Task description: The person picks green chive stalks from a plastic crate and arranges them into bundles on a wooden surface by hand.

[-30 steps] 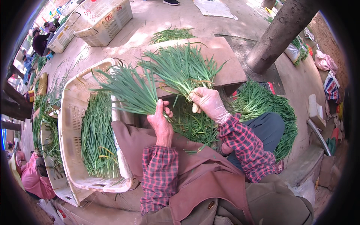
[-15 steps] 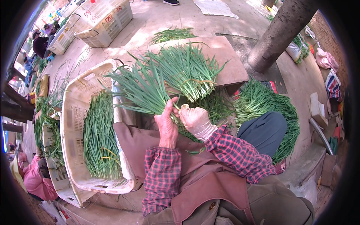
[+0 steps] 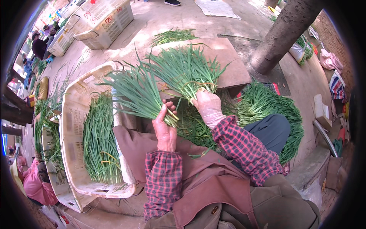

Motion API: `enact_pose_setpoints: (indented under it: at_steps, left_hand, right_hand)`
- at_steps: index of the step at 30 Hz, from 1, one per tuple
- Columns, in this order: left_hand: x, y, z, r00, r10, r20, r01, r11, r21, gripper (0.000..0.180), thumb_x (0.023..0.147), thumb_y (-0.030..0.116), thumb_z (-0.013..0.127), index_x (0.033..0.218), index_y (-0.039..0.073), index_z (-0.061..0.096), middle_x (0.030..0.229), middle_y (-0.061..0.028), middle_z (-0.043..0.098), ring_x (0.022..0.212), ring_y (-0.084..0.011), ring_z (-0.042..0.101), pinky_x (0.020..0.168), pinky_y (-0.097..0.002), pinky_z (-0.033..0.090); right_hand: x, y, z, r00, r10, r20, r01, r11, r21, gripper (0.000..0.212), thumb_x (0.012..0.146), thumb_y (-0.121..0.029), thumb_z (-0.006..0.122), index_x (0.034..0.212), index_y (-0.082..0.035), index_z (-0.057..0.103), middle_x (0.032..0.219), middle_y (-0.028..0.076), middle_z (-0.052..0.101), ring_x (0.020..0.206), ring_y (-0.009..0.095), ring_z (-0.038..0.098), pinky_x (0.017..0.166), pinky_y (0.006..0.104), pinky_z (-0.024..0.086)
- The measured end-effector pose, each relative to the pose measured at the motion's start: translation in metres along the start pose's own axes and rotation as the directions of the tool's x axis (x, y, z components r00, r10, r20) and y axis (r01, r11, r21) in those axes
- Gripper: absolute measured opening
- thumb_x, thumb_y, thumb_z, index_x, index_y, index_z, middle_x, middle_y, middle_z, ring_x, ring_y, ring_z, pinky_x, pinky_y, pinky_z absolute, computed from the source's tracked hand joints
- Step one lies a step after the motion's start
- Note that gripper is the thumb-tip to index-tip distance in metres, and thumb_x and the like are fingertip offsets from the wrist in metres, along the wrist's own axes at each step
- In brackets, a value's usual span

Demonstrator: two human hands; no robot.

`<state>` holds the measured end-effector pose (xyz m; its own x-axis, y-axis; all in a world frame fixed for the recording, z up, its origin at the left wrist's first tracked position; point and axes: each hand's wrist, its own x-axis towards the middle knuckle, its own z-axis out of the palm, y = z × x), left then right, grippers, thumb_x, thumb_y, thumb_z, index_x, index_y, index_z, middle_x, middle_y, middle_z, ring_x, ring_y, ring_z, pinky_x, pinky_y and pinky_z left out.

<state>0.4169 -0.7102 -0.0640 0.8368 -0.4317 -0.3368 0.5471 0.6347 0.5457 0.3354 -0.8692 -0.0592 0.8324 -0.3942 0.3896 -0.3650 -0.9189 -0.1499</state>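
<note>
My left hand (image 3: 164, 129) is closed round the pale stem ends of a bunch of garlic chives (image 3: 136, 91), whose green leaves fan out to the upper left. My right hand (image 3: 209, 106), in a thin pale glove, has its fingers curled at the white stem ends of a second pile of garlic chives (image 3: 187, 68). That pile lies on a low brown board (image 3: 232, 70), with thin yellowish ties among its stems. The fingertips of my right hand are partly hidden by the stems and the hand itself.
At my left stands a white plastic crate (image 3: 72, 152) with garlic chives in it. A large heap of chives (image 3: 289, 118) lies at the right, beside my knee. Beyond the board rises a tree trunk (image 3: 282, 38). More crates (image 3: 106, 28) stand far left, near other people.
My right hand has left the bunch in my left hand and moved right and up to the stems on the board. The left hand's bunch has shifted slightly left and down.
</note>
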Motion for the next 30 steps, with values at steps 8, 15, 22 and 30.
enact_pose_setpoints:
  at_steps: [8, 15, 22, 30]
  left_hand:
    - [0.004, -0.004, -0.009, 0.999, -0.033, -0.008, 0.033, 0.999, -0.025, 0.022, 0.091, 0.002, 0.067, 0.112, 0.000, 0.060, 0.102, -0.0136, 0.070, 0.075, -0.0163, 0.062, 0.059, -0.0279, 0.050]
    - [0.006, -0.005, -0.008, 1.000, -0.017, 0.003, 0.017, 1.000, 0.019, 0.017, 0.090, 0.002, 0.068, 0.106, -0.001, 0.063, 0.101, -0.0132, 0.070, 0.064, -0.0111, 0.056, 0.051, -0.0242, 0.041]
    - [0.007, -0.004, -0.009, 1.000, 0.023, -0.020, -0.023, 1.000, -0.019, 0.016, 0.091, 0.002, 0.067, 0.106, -0.003, 0.063, 0.099, -0.0121, 0.070, 0.064, -0.0108, 0.055, 0.051, -0.0241, 0.040]
    - [0.008, -0.006, -0.007, 0.999, 0.014, -0.038, -0.015, 1.000, -0.005, 0.018, 0.091, 0.003, 0.067, 0.108, -0.001, 0.062, 0.101, -0.0135, 0.071, 0.065, -0.0102, 0.056, 0.052, -0.0242, 0.042]
  right_hand:
    - [0.012, 0.018, 0.029, 0.992, 0.115, 0.055, -0.117, 0.993, 0.024, 0.016, 0.084, -0.021, 0.067, 0.074, -0.009, 0.065, 0.075, 0.013, 0.066, 0.068, 0.034, 0.066, 0.059, 0.0448, 0.053]
    - [0.044, 0.011, -0.040, 0.995, -0.054, -0.089, 0.069, 0.982, 0.177, 0.017, 0.084, -0.023, 0.069, 0.076, -0.009, 0.062, 0.075, 0.012, 0.064, 0.071, 0.033, 0.066, 0.063, 0.0463, 0.052]
    - [0.066, 0.014, -0.058, 0.946, -0.249, -0.205, 0.249, 0.968, -0.029, 0.003, 0.081, -0.010, 0.063, 0.079, -0.008, 0.062, 0.070, 0.011, 0.062, 0.064, 0.030, 0.064, 0.061, 0.0398, 0.053]
    - [0.045, 0.044, -0.014, 0.986, -0.127, 0.105, 0.128, 0.992, 0.003, 0.012, 0.080, -0.017, 0.067, 0.072, -0.008, 0.065, 0.073, 0.014, 0.061, 0.074, 0.035, 0.063, 0.068, 0.0459, 0.051]
